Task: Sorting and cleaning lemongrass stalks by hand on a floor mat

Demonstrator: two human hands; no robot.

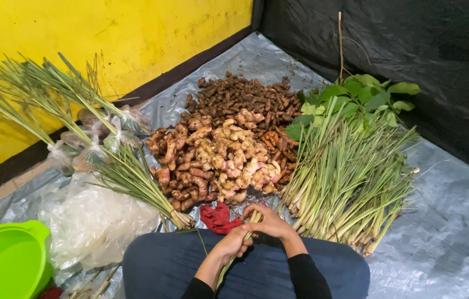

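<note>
My left hand (233,243) and my right hand (268,222) meet over my lap, both closed around a thin bunch of lemongrass stalks (254,217). The stalks' pale root ends poke out above my right hand; the green ends run down toward my knees. A red cloth or net (218,217) lies just left of my hands. A large loose pile of lemongrass (350,182) lies to the right. A tied bundle of lemongrass (107,155) fans out to the left.
Heaps of ginger-like roots (229,158), reddish roots (179,166) and dark small roots (245,97) cover a grey tarp (456,221). Leafy greens (367,94) sit behind. Plastic bags (96,221), a green basin (7,260), a yellow wall (107,33).
</note>
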